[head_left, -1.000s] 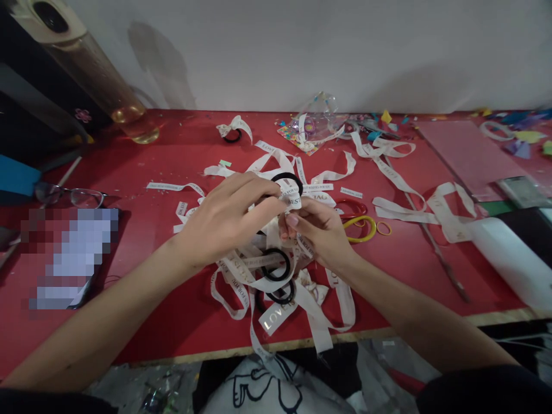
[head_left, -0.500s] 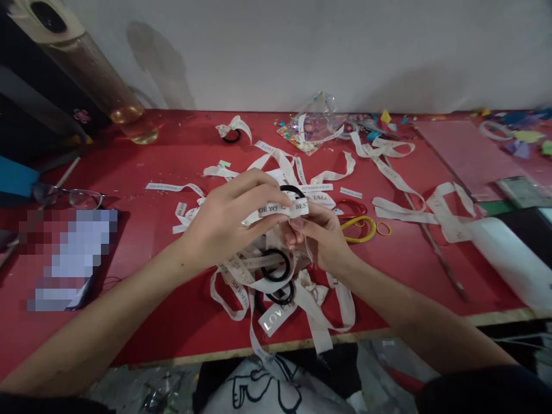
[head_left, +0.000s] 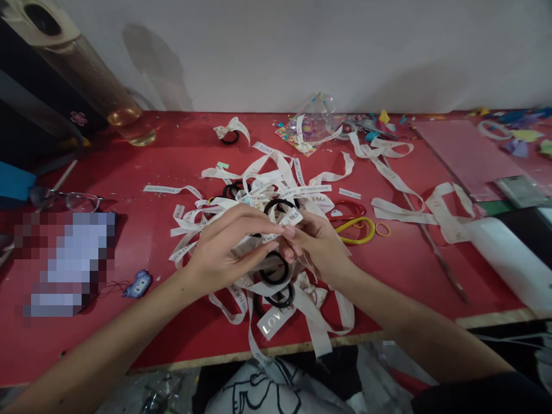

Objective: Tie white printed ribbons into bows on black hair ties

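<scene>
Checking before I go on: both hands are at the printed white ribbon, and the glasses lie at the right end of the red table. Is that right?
Not quite: the glasses lie toward the left end of the red table, as the head view shows. The left hand and right hand are indeed both at the printed white ribbon.

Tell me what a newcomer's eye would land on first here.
Probably the tangled pile of white printed ribbons midway across the red tabletop. Over it, the bare left hand and right hand meet at a white lettered fabric ribbon. A tall, clear bottle of yellowish liquid at back left comes next.
</scene>
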`<state>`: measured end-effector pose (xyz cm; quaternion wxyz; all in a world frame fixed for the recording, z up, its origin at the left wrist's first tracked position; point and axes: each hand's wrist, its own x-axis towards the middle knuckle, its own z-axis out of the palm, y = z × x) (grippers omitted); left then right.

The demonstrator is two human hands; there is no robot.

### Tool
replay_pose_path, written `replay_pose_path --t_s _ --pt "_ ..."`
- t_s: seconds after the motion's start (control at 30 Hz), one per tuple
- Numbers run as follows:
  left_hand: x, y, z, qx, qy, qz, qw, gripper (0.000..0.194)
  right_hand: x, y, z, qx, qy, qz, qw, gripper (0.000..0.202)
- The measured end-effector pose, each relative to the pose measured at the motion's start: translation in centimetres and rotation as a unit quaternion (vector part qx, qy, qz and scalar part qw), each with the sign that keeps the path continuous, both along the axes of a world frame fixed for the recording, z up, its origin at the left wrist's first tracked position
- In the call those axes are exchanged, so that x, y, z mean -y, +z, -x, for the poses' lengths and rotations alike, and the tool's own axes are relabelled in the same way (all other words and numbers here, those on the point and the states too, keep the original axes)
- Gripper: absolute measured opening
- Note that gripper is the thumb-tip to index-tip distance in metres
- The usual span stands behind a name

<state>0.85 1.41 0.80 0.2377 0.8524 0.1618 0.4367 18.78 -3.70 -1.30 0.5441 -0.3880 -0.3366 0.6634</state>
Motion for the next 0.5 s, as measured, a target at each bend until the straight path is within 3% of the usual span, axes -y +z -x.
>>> replay_pose_path --t_s 0.2,0.3,0.5 --pt "-0.1 -0.6 0.3 0.034 -0.03 -0.003 0.999 0.024 0.1 0.4 0.0 -0.034 0.047 0.022 0.998 0.034" --pt "-0.1 -0.7 0.3 0.045 -0.033 0.037 0.998 0.024 0.0 0.5 0.0 -0.044 0.066 0.038 0.996 0.035" --pt "-0.2 -1.3 0.4 0.034 -0.009 0.079 0.996 0.028 -0.1 0.6 0.0 -0.064 0.076 0.066 0.993 0.036"
